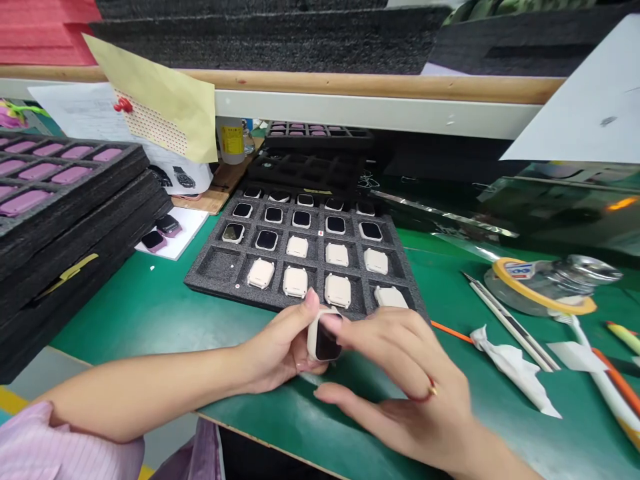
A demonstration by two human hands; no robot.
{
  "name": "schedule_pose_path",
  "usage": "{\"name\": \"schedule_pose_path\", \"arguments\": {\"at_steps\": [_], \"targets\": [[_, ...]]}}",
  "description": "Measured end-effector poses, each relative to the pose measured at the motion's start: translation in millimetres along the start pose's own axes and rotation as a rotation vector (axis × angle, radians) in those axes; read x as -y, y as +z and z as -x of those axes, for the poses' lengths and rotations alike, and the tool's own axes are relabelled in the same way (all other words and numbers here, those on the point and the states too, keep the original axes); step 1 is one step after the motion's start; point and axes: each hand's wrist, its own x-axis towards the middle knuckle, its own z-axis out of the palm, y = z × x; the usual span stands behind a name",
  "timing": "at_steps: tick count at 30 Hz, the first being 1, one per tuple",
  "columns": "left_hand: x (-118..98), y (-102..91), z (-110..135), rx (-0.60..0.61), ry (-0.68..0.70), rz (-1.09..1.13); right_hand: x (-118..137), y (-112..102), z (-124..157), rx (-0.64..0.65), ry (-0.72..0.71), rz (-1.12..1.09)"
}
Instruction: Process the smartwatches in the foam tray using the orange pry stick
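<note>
My left hand (280, 347) is closed on a beige watch body (324, 340) with a dark screen, held just above the green mat in front of a black foam tray (210, 270). My right hand (400, 367) reaches in from the right, its fingertips pinched on the watch's screen side. What they pinch there is too small to tell. The tray holds several beige watch bodies (295, 280) face down in its near rows and several screen-up ones (301, 219) in its far rows.
A stack of foam trays with pink watches (60, 200) stands on the left. Two loose watches (160, 232) lie on white paper. More trays (305, 167) sit behind. A tape roll (543, 290), tweezers (510, 327), a crumpled wipe (515, 373) and pens (615, 380) lie on the right.
</note>
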Motion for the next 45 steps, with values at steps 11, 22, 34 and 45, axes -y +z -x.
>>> {"name": "schedule_pose_path", "arguments": {"at_steps": [11, 22, 34, 45], "targets": [[-3.9, 1.4, 1.5, -0.042, -0.055, -0.002, -4.2, 4.7, -4.8, 0.011, 0.21, -0.208], [-3.1, 0.3, -0.4, -0.066, -0.053, 0.087, -8.0, 8.9, -3.5, 0.046, 0.155, -0.218], [11.1, 0.8, 1.1, -0.009, -0.034, -0.28, -31.4, 10.3, -39.2, -0.05, 0.406, -0.112], [32.5, -14.9, 3.8, 0.177, -0.17, -0.988, -7.0, 136.6, -125.0, 0.369, 0.278, 0.076]]}}
